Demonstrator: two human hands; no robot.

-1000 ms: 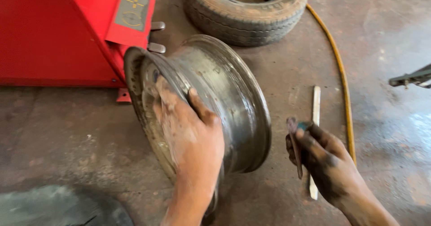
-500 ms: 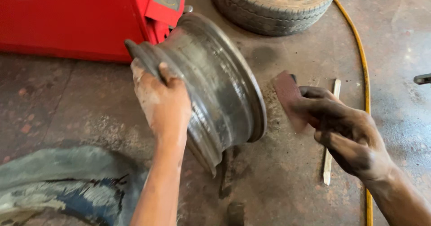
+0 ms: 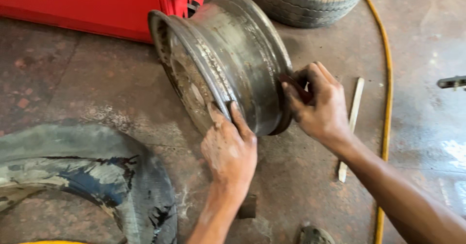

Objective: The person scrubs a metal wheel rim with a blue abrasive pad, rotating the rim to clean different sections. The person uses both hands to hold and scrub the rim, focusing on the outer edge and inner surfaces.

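A single head-worn camera looks steeply down from close above, facing the stained concrete floor (image 3: 87, 84) and a worn grey steel wheel rim (image 3: 233, 55) within arm's reach.

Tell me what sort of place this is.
Most likely a tyre repair workshop: a bare steel wheel rim stands on a stained concrete floor, loose tyres lie around it, and a red machine stands beside it.

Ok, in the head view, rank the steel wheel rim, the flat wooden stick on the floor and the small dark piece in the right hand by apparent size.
1. Steel wheel rim, by far the largest.
2. Flat wooden stick, long but thin, and lying farther from the camera.
3. Small dark piece, mostly hidden by the right hand, so its full size is unclear.
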